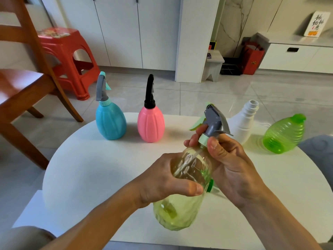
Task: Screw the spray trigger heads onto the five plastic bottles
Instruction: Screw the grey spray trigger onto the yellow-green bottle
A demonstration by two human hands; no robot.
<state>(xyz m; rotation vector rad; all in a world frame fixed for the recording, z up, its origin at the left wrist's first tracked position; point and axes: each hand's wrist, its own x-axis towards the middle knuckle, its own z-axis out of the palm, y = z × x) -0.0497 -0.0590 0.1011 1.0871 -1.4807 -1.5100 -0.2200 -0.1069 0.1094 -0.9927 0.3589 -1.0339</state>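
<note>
Centrally, a clear yellow-green bottle (182,201) is held tilted above the white tabletop (90,159), gripped around its body by the left hand (167,179). Its grey trigger head (213,120), with a pale collar, is pinched at the neck by the curled fingers (196,134) of the right hand (228,165).

The left hand (166,179) grips a clear yellow-green bottle (182,201) tilted over the white table (90,159), while the right hand (228,166) pinches the collar of its grey trigger head (213,120). Behind stand a blue bottle (110,120) and a pink bottle (151,123), both capped, then an open white bottle (243,123) and a green bottle (284,134)
</note>
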